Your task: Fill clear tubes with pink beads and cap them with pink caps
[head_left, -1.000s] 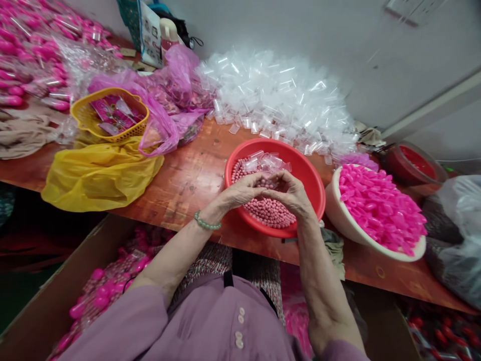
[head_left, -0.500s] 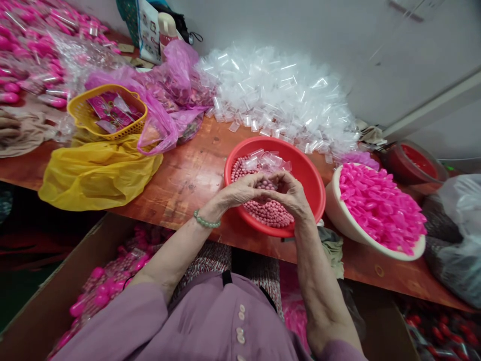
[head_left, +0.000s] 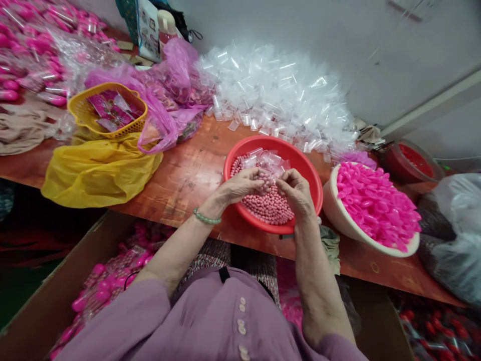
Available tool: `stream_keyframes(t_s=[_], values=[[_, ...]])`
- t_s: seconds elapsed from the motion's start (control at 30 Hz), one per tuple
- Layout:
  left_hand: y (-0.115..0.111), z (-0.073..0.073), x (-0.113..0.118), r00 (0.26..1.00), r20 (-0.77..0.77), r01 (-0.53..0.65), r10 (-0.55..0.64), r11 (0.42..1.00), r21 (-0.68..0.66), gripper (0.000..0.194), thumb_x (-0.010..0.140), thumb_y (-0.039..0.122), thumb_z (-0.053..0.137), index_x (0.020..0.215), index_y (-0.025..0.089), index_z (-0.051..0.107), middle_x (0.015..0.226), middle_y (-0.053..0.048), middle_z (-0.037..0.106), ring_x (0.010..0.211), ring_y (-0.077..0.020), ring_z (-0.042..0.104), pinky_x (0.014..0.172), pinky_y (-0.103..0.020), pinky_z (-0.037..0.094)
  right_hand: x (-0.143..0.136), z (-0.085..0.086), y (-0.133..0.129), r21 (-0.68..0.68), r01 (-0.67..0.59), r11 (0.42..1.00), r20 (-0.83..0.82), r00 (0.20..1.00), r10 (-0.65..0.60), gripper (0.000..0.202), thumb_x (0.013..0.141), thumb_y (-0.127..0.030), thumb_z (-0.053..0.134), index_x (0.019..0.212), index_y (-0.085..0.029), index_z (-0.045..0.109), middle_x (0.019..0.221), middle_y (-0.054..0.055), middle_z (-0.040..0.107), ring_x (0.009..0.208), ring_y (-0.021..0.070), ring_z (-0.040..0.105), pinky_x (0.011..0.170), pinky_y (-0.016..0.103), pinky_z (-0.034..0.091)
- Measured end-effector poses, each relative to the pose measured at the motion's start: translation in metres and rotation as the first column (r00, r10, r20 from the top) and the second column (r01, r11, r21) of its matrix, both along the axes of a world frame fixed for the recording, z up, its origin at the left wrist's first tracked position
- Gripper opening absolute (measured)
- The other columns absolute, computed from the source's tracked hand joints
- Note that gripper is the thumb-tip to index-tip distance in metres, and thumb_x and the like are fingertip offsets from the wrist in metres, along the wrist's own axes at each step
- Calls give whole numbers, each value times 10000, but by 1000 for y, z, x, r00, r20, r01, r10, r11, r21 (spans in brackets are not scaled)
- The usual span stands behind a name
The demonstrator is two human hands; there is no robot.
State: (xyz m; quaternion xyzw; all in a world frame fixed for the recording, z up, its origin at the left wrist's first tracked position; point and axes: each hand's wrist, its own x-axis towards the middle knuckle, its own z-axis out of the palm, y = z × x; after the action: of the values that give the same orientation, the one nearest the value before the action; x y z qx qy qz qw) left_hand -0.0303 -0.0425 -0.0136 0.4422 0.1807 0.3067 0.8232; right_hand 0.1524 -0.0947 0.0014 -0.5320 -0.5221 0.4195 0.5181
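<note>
A red basin (head_left: 306, 170) on the table holds many pink beads (head_left: 268, 208) and a small heap of clear plastic tubes (head_left: 272, 159). Over the beads, my left hand (head_left: 242, 184) is closed on a clear tube of pink beads (head_left: 266, 181), partly hidden by the fingers. To its right, my right hand (head_left: 296, 190) is closed in a pinch, its fingertips close to the tube. Whatever those fingertips hold is too small to make out.
Clear tubes (head_left: 274, 90) are piled against the wall. A cream basin (head_left: 336, 215) of bright pink plastic pieces (head_left: 376, 205) stands right of the red one. To the left are a yellow basket (head_left: 84, 120), a yellow bag (head_left: 101, 170) and pink-capped tubes (head_left: 41, 45).
My right hand has drawn away to the right, and the fingertips of my two hands are now apart. Another person's hand at the far left edge has left the view.
</note>
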Motion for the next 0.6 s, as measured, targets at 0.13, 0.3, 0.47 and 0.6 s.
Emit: stream_keyframes(t_s=[0.13, 0.3, 0.47, 0.6], values=[[-2, 6, -4, 986, 166, 11, 7, 994, -111, 229, 798, 224, 708, 973, 136, 588, 969, -87, 685, 877, -172, 686, 856, -352, 526, 8, -6, 2, 42, 59, 997, 57, 996, -61, 422, 826, -622, 669, 743, -228, 544, 601, -54, 480, 536, 99, 408, 541, 252, 315], [-15, 3, 1, 979, 187, -62, 77, 994, -86, 337, 767, 196, 737, 1064, 141, 587, 987, -67, 688, 854, -147, 691, 862, -332, 544, 5, -9, 2, 34, 75, 997, 137, 987, -79, 543, 794, -772, 577, 747, -232, 610, 584, -27, 541, 531, 125, 477, 528, 270, 367], [-18, 9, 2, 982, 116, -160, 151, 984, 72, 449, 724, 131, 737, 1145, 144, 581, 1052, -67, 695, 956, -152, 682, 965, -350, 523, 0, -3, 0, 16, 57, 998, 97, 994, -58, 565, 763, -785, 603, 711, -223, 610, 575, -27, 549, 512, 110, 468, 520, 264, 382], [-15, 9, 3, 989, 92, -129, 118, 984, 124, 451, 707, 137, 735, 1133, 147, 587, 1040, -74, 717, 985, -178, 690, 988, -383, 522, -2, 0, -2, 2, 61, 998, 125, 990, -61, 588, 765, -798, 582, 696, -215, 607, 557, -31, 543, 509, 104, 472, 523, 254, 400]])
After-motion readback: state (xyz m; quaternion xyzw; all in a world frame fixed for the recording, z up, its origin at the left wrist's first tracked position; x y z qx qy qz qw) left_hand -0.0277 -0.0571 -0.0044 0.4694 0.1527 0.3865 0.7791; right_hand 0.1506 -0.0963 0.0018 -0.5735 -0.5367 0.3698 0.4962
